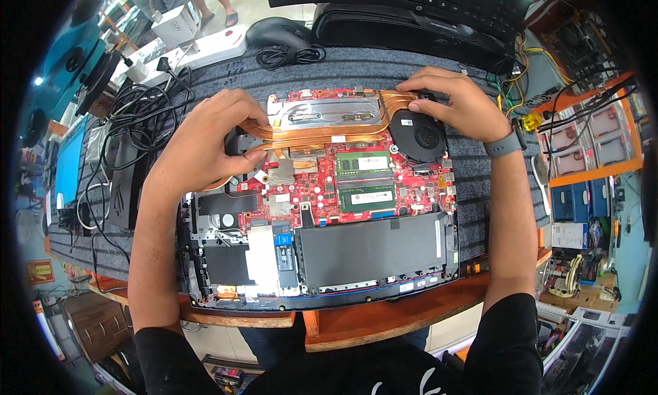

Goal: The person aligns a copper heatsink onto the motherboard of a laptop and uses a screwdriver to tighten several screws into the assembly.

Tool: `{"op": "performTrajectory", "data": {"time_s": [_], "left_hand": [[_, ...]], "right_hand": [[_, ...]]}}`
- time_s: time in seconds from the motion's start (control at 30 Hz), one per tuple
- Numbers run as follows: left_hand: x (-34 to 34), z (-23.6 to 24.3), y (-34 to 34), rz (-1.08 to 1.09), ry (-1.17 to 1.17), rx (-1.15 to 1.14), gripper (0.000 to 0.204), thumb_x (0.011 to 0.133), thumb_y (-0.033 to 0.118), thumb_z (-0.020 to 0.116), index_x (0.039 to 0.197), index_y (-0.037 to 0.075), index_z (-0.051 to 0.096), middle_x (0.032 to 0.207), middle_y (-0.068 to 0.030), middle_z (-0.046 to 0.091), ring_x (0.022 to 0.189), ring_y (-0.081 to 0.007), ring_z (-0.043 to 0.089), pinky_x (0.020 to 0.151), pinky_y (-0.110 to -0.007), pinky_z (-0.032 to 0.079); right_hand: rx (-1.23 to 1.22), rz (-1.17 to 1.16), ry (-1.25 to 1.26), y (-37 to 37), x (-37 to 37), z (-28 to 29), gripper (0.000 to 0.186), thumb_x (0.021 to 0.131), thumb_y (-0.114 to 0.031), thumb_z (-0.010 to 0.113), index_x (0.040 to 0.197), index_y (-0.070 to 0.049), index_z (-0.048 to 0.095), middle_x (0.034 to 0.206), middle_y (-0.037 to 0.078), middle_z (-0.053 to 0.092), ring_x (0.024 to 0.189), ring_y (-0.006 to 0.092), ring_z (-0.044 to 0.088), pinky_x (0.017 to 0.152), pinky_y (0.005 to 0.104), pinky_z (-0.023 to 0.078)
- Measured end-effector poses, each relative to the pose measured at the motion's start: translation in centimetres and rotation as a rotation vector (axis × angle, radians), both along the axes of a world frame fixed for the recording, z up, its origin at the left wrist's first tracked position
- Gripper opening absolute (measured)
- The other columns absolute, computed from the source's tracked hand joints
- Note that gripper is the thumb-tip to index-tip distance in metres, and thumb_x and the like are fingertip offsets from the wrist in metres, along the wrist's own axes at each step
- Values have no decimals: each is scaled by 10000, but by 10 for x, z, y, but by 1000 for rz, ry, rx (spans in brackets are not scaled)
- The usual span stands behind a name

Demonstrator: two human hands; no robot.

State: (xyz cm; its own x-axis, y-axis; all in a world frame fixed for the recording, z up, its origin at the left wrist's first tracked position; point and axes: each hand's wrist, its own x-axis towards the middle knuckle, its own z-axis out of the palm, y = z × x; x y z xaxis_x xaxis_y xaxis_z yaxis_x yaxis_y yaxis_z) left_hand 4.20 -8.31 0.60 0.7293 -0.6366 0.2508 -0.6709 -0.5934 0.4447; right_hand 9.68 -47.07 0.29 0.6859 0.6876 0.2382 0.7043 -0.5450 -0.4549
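Observation:
An opened laptop (322,295) lies in front of me with its inside facing up. Across the far part of its red circuit board (322,203) runs a heat sink (329,136) with copper pipes and a silver plate. My left hand (209,131) grips the left end of the heat sink, thumb on the near side and fingers on the far side. My right hand (459,105) pinches the right end beside a round black fan (417,136). Two green memory sticks (367,197) sit mid-board. Nearer me is a flat black battery (370,252).
A grey ribbed mat (473,203) covers the wooden table (384,330). Coiled black cables (147,124) and a white power strip (212,45) lie at the left. Behind the laptop are a black mouse (279,33) and a keyboard (439,1). Plastic drawers (582,148) stand at the right.

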Motion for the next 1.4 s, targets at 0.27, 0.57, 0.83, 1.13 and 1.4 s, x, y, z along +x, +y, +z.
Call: {"op": "performTrajectory", "data": {"time_s": [0.27, 0.57, 0.83, 1.13, 1.4], "left_hand": [[1, 3, 6, -39, 1, 45, 363, 739, 96, 792, 1059, 34, 633, 1061, -96, 641, 1000, -275, 614, 924, -398, 480], [0, -4, 4, -47, 28, -15, 347, 788, 108, 770, 1101, 28, 645, 1073, -107, 642, 994, -272, 642, 932, -394, 485], [-8, 0, 7, -8, 34, 0, 369, 843, 150, 740, 1178, 23, 650, 1221, -150, 621, 1137, -305, 613, 1015, -407, 458], [-45, 0, 33, 60, 44, 183, 435, 928, 114, 605, 1361, 86, 624, 1535, -218, 424, 1404, -414, 425, 1157, -463, 335], [-42, -6, 31, 54, 17, 147, 469, 929, 118, 604, 1393, 185, 618, 1568, -183, 392, 1479, -402, 310, 1210, -518, 232]], "right_hand": [[23, 6, 22, 1, -1, -1, 268, 894, -124, 716, 1139, -17, 697, 1042, 115, 686, 974, 275, 653, 864, 352, 511], [2, -21, 38, 2, -2, 0, 249, 889, -124, 715, 1114, -17, 701, 1037, 118, 685, 972, 268, 657, 871, 350, 508], [-35, -9, -69, 6, -7, 5, 230, 886, -104, 685, 1100, -22, 709, 1073, 112, 678, 1024, 297, 645, 908, 374, 508], [-196, 80, -164, 42, -38, 17, 301, 848, -75, 591, 1106, -110, 743, 1128, 82, 659, 1029, 286, 600, 909, 395, 446], [-210, 147, -236, 55, -47, 14, 411, 786, -22, 587, 1148, -146, 736, 1189, 103, 625, 1085, 286, 587, 954, 423, 434]]}}
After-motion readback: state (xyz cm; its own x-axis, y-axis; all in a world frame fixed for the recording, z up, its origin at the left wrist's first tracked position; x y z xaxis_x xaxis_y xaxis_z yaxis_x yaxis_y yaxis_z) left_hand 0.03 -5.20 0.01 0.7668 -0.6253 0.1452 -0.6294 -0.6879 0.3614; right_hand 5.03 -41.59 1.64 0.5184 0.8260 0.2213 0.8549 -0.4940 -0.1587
